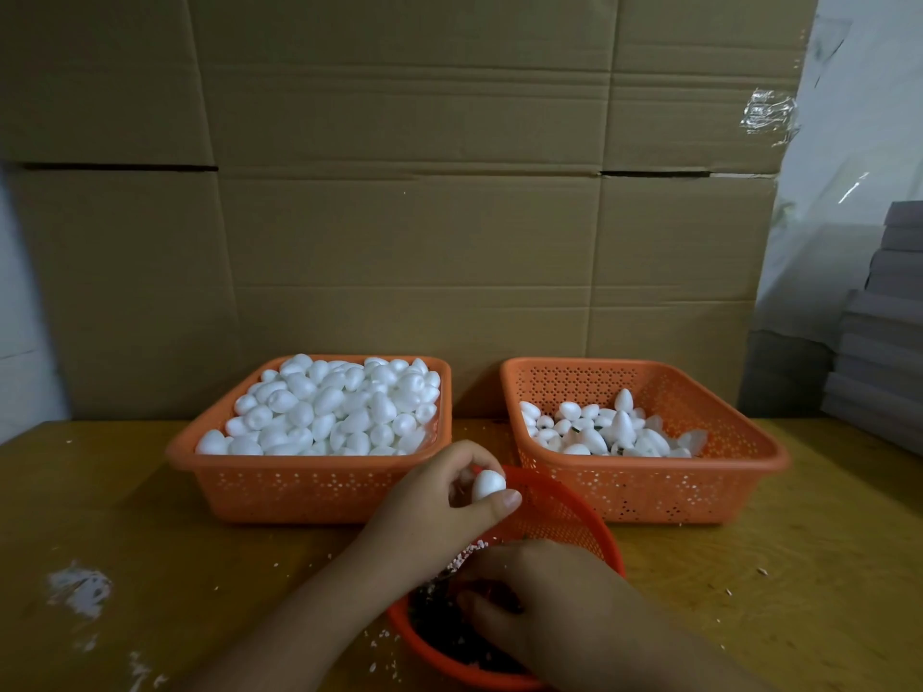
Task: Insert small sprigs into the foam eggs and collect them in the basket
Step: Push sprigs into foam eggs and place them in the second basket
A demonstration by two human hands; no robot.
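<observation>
Foam egg [488,484] pinched in left hand [439,501] above round bowl's rim [612,546].

Open table [125,516] lies left and right of the round bowl [574,521], which sits just in front of the gap between the heaped left basket [309,486] and the part-filled right basket [644,486]; the cardboard wall [399,217] blocks the far side, grey stacks [884,342] the right
</observation>
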